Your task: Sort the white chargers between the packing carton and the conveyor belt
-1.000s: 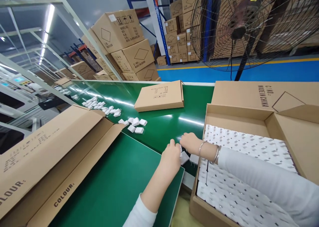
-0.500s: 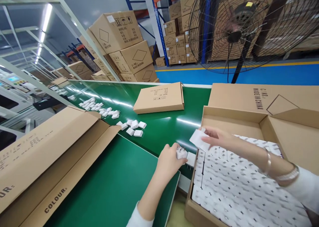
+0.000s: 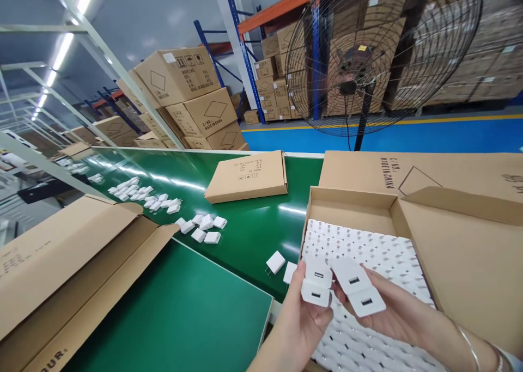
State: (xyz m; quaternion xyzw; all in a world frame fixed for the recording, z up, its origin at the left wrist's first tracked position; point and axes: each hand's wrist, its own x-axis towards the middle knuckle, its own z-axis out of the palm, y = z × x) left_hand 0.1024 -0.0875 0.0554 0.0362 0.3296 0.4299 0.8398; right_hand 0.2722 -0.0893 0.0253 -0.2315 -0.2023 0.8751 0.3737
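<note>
My left hand (image 3: 300, 320) holds two white USB chargers (image 3: 316, 282), their port faces turned toward me. Beside it my right hand (image 3: 384, 306) grips two more white chargers (image 3: 359, 287), also with the ports showing. Both hands are over the near left part of an open cardboard carton (image 3: 351, 202), which holds rows of white chargers (image 3: 368, 252) with metal prongs upward. Two loose chargers (image 3: 275, 262) lie on the green belt just left of the carton, one partly behind my left hand.
Loose chargers (image 3: 212, 237) lie in groups along the green belt (image 3: 245, 225). A flat closed box (image 3: 247, 177) rests farther back. An open carton (image 3: 81, 252) stands at left beside a green board (image 3: 196, 306). Beyond the belt are a fan (image 3: 349, 86) and stacked boxes (image 3: 200, 113).
My hands have come together over the carton and turned the chargers so their ports show. My left hand has lifted chargers off the belt. The view has shifted right.
</note>
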